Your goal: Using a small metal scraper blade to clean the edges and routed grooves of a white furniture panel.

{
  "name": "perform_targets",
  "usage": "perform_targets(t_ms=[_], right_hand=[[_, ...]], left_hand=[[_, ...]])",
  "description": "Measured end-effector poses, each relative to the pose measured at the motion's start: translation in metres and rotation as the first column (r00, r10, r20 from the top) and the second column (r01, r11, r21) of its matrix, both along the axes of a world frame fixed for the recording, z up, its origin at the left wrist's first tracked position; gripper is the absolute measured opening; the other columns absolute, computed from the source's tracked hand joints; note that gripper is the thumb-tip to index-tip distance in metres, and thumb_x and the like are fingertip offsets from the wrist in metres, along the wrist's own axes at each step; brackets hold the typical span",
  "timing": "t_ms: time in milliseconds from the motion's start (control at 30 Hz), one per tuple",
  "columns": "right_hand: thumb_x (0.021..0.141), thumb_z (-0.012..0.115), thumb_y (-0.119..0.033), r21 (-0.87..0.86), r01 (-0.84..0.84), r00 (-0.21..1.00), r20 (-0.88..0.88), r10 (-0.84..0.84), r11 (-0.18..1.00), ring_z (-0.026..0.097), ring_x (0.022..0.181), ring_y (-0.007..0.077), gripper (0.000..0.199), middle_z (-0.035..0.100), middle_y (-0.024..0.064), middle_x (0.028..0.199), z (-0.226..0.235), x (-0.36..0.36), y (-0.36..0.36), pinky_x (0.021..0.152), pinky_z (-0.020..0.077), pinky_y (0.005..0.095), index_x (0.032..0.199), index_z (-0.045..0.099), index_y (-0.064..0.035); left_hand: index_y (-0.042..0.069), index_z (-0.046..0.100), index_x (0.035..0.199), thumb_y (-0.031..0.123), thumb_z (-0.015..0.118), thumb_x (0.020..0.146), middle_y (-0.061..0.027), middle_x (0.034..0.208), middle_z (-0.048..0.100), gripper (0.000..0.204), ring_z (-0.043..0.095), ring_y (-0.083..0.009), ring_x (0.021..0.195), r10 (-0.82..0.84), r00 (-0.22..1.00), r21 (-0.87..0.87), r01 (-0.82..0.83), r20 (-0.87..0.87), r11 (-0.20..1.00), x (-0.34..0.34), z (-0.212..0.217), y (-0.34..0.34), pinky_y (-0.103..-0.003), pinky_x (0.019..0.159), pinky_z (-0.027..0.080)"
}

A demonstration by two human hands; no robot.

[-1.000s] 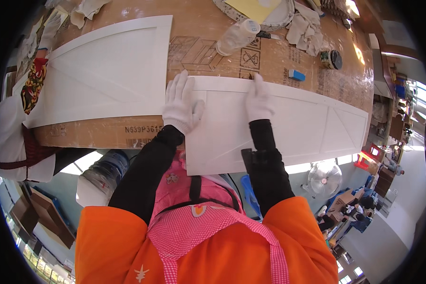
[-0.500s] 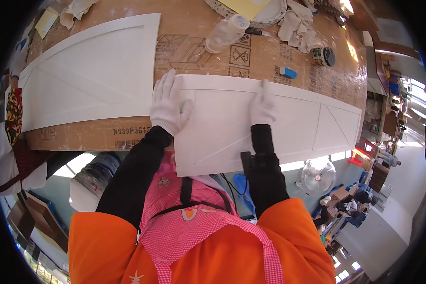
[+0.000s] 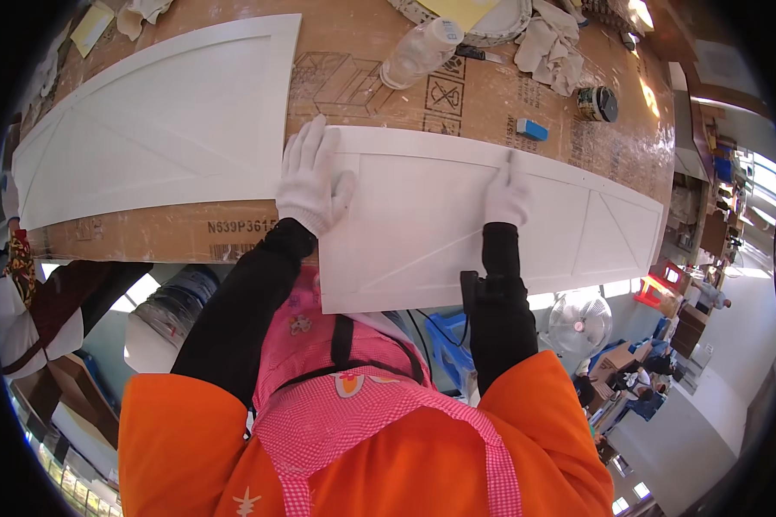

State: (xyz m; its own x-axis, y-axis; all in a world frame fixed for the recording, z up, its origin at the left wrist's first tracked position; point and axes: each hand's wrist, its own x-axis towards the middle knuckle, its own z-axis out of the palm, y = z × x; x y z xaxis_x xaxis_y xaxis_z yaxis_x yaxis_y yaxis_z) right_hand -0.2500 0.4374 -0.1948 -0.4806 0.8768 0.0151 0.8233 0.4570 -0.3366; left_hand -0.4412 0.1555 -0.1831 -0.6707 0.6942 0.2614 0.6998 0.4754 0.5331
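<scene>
A long white panel (image 3: 422, 224) with raised frame strips and diagonal lines lies in front of me, its near edge by my apron. My left hand (image 3: 312, 177), in a white knit glove, rests on its left end with the fingers stretched out and the thumb apart. Over the panel's far strip is my right hand (image 3: 506, 194), also gloved. Its fingers are drawn together, with a small dark tip showing at the front; what this is I cannot make out. A second white panel (image 3: 172, 121) lies to the left.
Brown cardboard (image 3: 336, 95) covers the table. Beyond the panel are a clear plastic bottle (image 3: 418, 56), a blue block (image 3: 532, 129), a dark-lidded jar (image 3: 597, 103) and a crumpled cloth (image 3: 550, 47). A co-worker's patterned sleeve (image 3: 20, 267) shows at far left. A fan (image 3: 579, 323) stands at right.
My right hand has slid rightward along the panel's far strip. My left hand keeps its place on the panel. At far left, the co-worker and the second panel have shifted slightly left.
</scene>
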Motion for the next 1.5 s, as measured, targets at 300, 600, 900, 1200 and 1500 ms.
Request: perform_targets(t_ms=[300,600,900,1200,1500], right_hand=[[0.098,0.057,-0.027,-0.218,-0.347,0.931,0.041,0.364,0.912,0.065,0.113,0.0370,0.045,0.069,0.0151,0.124,0.023,-0.094,-0.138,0.096,0.0528,0.0459,0.143,0.058,-0.0216],[0.097,0.052,-0.018,0.030,0.070,0.995,-0.075,-0.067,0.997,0.068,0.102,0.0382,0.050,0.061,0.0154,0.139,-0.014,0.001,0.003,0.088,0.0545,0.0456,0.146,0.052,-0.0107],[0.097,0.057,-0.021,0.028,-0.590,0.763,-0.308,0.569,0.807,0.067,0.103,0.0370,0.040,0.068,0.0163,0.114,0.014,-0.114,-0.142,0.086,0.0550,0.0441,0.137,0.061,-0.0152],[0.097,0.057,-0.019,0.111,-0.442,0.890,-0.065,0.451,0.890,0.067,0.094,0.0339,0.038,0.068,0.0119,0.105,0.016,-0.116,-0.120,0.080,0.0538,0.0449,0.134,0.061,-0.0174],[0.098,0.057,-0.022,-0.009,-0.619,0.777,-0.149,0.612,0.785,0.068,0.092,0.0307,0.034,0.068,0.0083,0.100,0.020,-0.134,-0.094,0.076,0.0547,0.0435,0.132,0.061,-0.0207]], left_hand=[[0.002,0.048,0.144,0.021,0.066,0.084,-0.0245,0.152,0.043,0.065,0.039,-0.0438,0.142,0.033,0.999,0.012,-0.033,0.014,0.999,-0.002,-0.003,-0.007,-0.054,0.120,0.030],[0.004,0.049,0.144,0.023,0.066,0.084,-0.0226,0.153,0.044,0.065,0.039,-0.0433,0.142,0.025,0.999,-0.003,-0.025,0.026,1.000,-0.001,-0.001,0.000,-0.054,0.120,0.029],[-0.002,0.043,0.145,0.025,0.069,0.083,-0.0247,0.158,0.035,0.073,0.035,-0.0454,0.144,0.062,0.995,0.092,-0.069,0.077,0.993,0.003,-0.009,-0.005,-0.056,0.121,0.028],[-0.008,0.030,0.153,0.040,0.066,0.085,-0.0361,0.160,0.021,0.090,0.021,-0.0521,0.150,-0.248,0.967,-0.204,0.254,0.056,0.946,0.025,0.008,-0.059,-0.056,0.124,0.018],[-0.007,0.031,0.153,0.038,0.071,0.080,-0.0331,0.161,0.023,0.094,0.025,-0.0492,0.150,-0.237,0.967,-0.150,0.249,0.093,0.957,0.023,0.011,-0.059,-0.054,0.124,0.021]])
